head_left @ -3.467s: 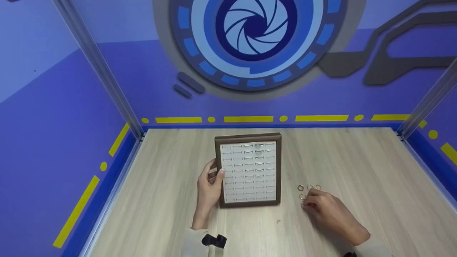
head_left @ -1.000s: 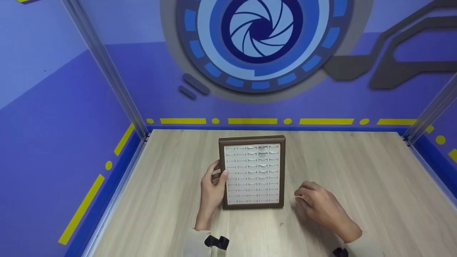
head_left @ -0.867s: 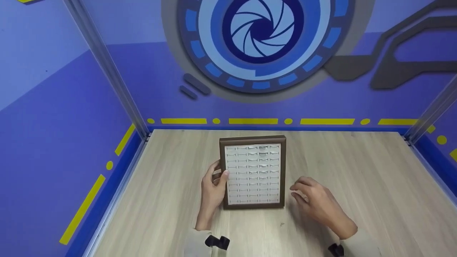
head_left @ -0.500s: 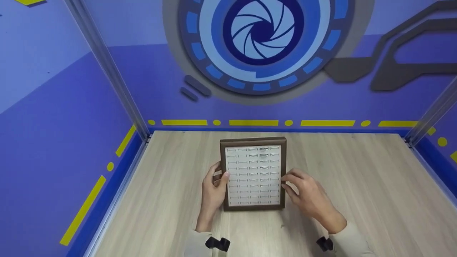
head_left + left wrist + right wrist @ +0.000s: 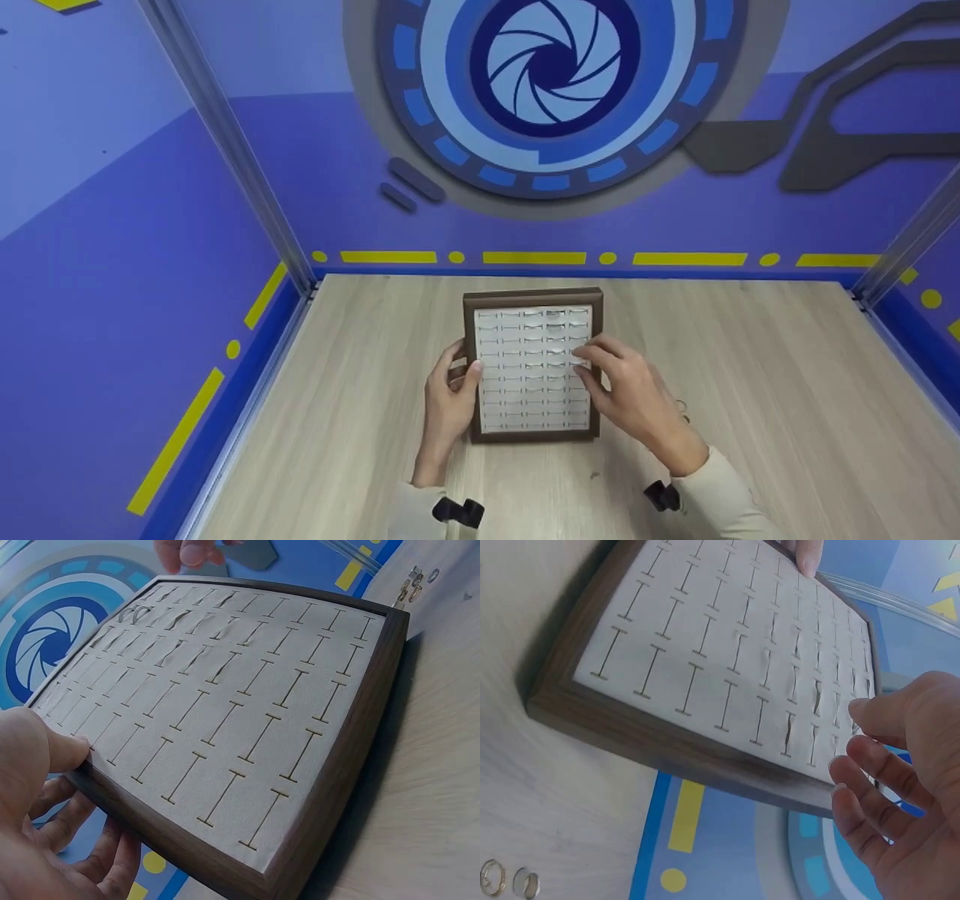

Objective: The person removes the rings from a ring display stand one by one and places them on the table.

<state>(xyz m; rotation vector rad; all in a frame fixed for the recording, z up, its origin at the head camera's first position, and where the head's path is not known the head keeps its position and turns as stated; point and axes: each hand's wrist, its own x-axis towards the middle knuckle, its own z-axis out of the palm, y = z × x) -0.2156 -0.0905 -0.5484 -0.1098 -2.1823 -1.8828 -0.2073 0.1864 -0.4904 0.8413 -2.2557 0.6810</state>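
Observation:
My left hand (image 5: 450, 397) grips the left edge of a brown-framed ring display tray (image 5: 534, 436), thumb on the front and fingers behind. The tray's pale pad has rows of I-shaped slits, and a couple of silver rings (image 5: 135, 613) stand in slits near its top. My right hand (image 5: 630, 390) is at the tray's right edge, overlapping the right-hand slit column in the head view. Its thumb (image 5: 870, 716) and index finger pinch a small ring, mostly hidden by the fingertips, close to the pad.
Several loose rings lie on the wooden table (image 5: 787, 390) right of the tray, partly hidden behind my right hand in the head view; two rings (image 5: 526, 883) show in the right wrist view. Blue printed walls (image 5: 562, 232) enclose the table's back and sides.
My right hand has moved from the loose rings on the table up and left to the tray's right column. My left hand keeps its grip, and the tray has hardly moved.

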